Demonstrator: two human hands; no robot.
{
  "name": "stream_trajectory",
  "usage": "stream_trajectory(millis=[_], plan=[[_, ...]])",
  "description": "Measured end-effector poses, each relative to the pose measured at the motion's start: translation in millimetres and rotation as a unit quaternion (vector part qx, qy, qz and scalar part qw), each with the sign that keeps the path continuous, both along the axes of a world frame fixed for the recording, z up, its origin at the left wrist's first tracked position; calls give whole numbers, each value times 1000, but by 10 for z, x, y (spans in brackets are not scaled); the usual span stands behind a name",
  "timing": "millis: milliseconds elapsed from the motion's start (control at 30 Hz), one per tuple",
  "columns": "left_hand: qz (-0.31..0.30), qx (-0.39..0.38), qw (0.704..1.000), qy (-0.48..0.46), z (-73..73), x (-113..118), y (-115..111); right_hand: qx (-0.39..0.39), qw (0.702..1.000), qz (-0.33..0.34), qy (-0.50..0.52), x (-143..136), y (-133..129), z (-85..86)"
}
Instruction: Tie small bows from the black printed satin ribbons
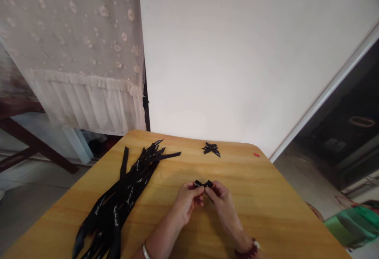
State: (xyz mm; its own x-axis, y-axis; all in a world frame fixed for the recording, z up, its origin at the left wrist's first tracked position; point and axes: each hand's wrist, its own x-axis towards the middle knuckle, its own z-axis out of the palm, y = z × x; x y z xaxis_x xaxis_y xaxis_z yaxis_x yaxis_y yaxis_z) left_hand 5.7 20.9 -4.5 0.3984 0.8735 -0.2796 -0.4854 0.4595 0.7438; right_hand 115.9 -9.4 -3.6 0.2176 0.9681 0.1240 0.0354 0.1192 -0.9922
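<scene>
Above the middle of the wooden table point(251, 207), both my hands pinch one black ribbon bow point(209, 183) between them. My left hand point(192, 198) grips its left side with thumb and fingers, and my right hand point(220, 198) grips its right side. The two thumbs meet near the bow's centre, so the knot is partly covered. A short black tail shows beneath the right fingers. To the left lies a pile of black ribbon strips point(127, 192) with white lettering. A finished-looking black bow point(211, 148) rests near the far edge.
A small red piece point(256, 154) lies near the table's far right corner. The table's far edge stands against a white panel point(231, 53). A lace curtain point(89, 53) hangs at the back left. Green bags point(355, 225) are on the floor at right.
</scene>
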Motion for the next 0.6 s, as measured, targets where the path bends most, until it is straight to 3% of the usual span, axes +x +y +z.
stream_trajectory(millis=[167,367,600], plan=[[23,18,998,52,27,-7,-8,-8,999,-4,-30,0,1,23],[29,4,998,46,67,-23,-7,1,999,12,-51,19,19,-8],[45,-1,998,45,49,-52,23,-28,999,21,-8,85,-10,95]])
